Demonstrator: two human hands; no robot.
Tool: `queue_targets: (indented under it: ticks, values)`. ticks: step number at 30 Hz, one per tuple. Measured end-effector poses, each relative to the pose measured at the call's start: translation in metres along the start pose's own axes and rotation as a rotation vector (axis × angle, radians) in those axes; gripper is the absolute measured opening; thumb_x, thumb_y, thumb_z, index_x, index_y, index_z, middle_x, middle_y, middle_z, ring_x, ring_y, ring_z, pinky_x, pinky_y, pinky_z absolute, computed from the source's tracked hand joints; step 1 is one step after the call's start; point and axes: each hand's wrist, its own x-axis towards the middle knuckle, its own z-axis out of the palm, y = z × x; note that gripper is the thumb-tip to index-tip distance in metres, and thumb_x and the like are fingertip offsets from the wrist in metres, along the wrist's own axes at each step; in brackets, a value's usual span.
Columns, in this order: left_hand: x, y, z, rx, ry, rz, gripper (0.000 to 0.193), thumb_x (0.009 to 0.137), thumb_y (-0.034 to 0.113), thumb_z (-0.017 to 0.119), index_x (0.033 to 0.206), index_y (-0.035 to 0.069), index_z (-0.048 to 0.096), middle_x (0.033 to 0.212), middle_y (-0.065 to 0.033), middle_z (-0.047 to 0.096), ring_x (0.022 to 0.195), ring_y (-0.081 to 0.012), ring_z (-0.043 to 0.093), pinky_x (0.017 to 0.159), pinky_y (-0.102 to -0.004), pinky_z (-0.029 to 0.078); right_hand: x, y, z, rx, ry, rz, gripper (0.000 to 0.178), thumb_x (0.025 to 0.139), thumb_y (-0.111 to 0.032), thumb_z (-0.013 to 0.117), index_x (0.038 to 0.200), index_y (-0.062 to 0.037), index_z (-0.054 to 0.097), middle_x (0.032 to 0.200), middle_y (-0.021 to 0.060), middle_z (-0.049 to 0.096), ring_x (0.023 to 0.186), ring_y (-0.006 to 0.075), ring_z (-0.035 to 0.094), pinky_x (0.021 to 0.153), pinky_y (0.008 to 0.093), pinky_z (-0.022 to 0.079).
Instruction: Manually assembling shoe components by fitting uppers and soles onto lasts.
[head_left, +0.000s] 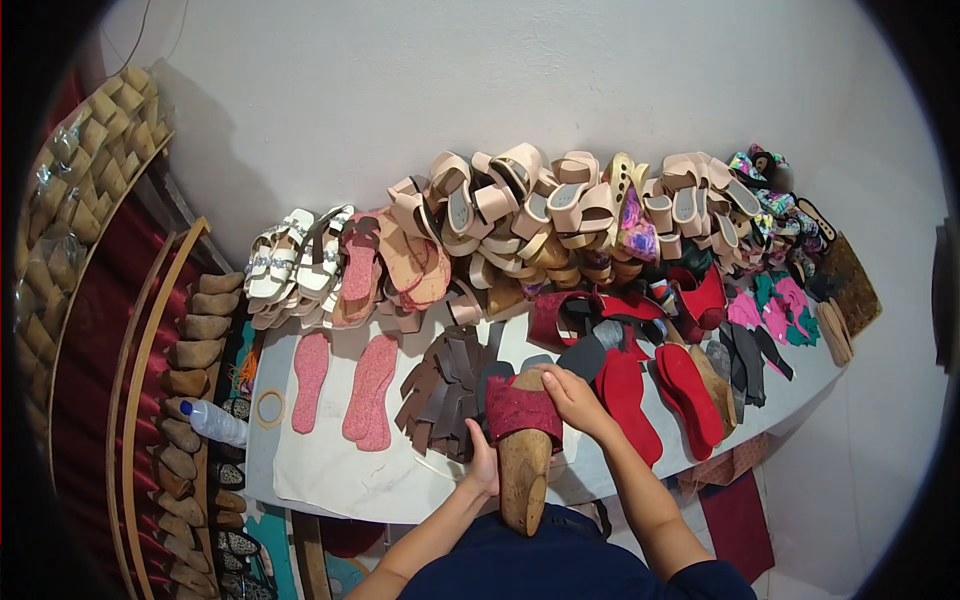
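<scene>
A wooden shoe last [526, 470] is held up in front of my body, its heel end toward me. A dark red shoe upper [527, 408] is wrapped around it. My left hand [484, 460] grips the left side of the last, thumb up along the upper and the other fingers mostly hidden. My right hand [575, 402] is closed over the far right end, its fingers at the tip and edge of the upper. Left of them lies a pile of brown strap pieces [440, 385]. To the right are red insoles [626, 408].
Beige heeled sandals [520, 200] are heaped along the back of the table [262, 465]. Pink glitter insoles [370, 395], white sandals [280, 255] and a tape roll [269, 408] lie on the left. A water bottle [215, 424] and racked wooden lasts [195, 355] stand beyond the left edge.
</scene>
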Motion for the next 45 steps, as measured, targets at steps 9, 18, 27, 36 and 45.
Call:
queue_targets:
  ticks: [9, 18, 27, 36, 45]
  values:
    - [0.004, 0.003, -0.005, -0.001, -0.092, -0.043, 0.112, 0.056, 0.084, 0.003, 0.125, 0.000, 0.031, 0.109, -0.0209, 0.050, 0.095, -0.0319, 0.055, 0.081, -0.0408, 0.045, 0.013, -0.025, -0.037, -0.400, -0.038, -0.114, 0.030, 0.085, -0.031, 0.045, 0.098, -0.0071, 0.057, 0.075, 0.0131, 0.060, 0.070, 0.0282, 0.056, 0.061, 0.0359, 0.041]
    - [0.011, -0.001, -0.004, 0.027, 0.042, -0.036, 0.112, 0.057, 0.085, 0.008, 0.129, 0.001, 0.026, 0.118, -0.0224, 0.043, 0.099, -0.0342, 0.052, 0.085, -0.0431, 0.042, 0.009, -0.046, -0.058, 0.263, -0.506, 0.177, 0.023, 0.081, -0.026, 0.059, 0.086, -0.0036, 0.058, 0.068, 0.0006, 0.058, 0.057, 0.0082, 0.047, 0.052, 0.0230, 0.037]
    - [0.018, 0.000, -0.004, 0.039, -0.090, -0.110, 0.110, 0.058, 0.084, 0.008, 0.128, 0.002, 0.028, 0.116, -0.0205, 0.046, 0.102, -0.0299, 0.050, 0.084, -0.0402, 0.043, 0.020, -0.069, -0.025, 1.023, 0.120, 0.170, 0.034, 0.081, -0.007, 0.054, 0.113, -0.0009, 0.045, 0.089, 0.0063, 0.059, 0.079, 0.0128, 0.058, 0.072, 0.0240, 0.045]
    - [0.016, 0.004, -0.007, -0.011, -0.003, -0.051, 0.108, 0.060, 0.083, 0.005, 0.129, 0.002, 0.028, 0.115, -0.0198, 0.047, 0.104, -0.0285, 0.049, 0.086, -0.0407, 0.041, 0.012, -0.055, -0.025, 0.005, 0.227, -0.041, 0.026, 0.075, -0.005, 0.057, 0.101, -0.0020, 0.058, 0.090, 0.0082, 0.060, 0.069, 0.0102, 0.057, 0.047, 0.0240, 0.042]
    - [0.019, 0.003, -0.007, -0.001, -0.069, -0.100, 0.103, 0.063, 0.081, 0.005, 0.129, 0.007, 0.028, 0.117, -0.0172, 0.046, 0.106, -0.0262, 0.048, 0.086, -0.0387, 0.042, 0.032, -0.063, -0.023, -0.918, 0.324, -0.450, 0.015, 0.060, -0.014, 0.059, 0.069, -0.0061, 0.050, 0.074, 0.0081, 0.045, 0.075, 0.0253, 0.046, 0.062, 0.0338, 0.038]
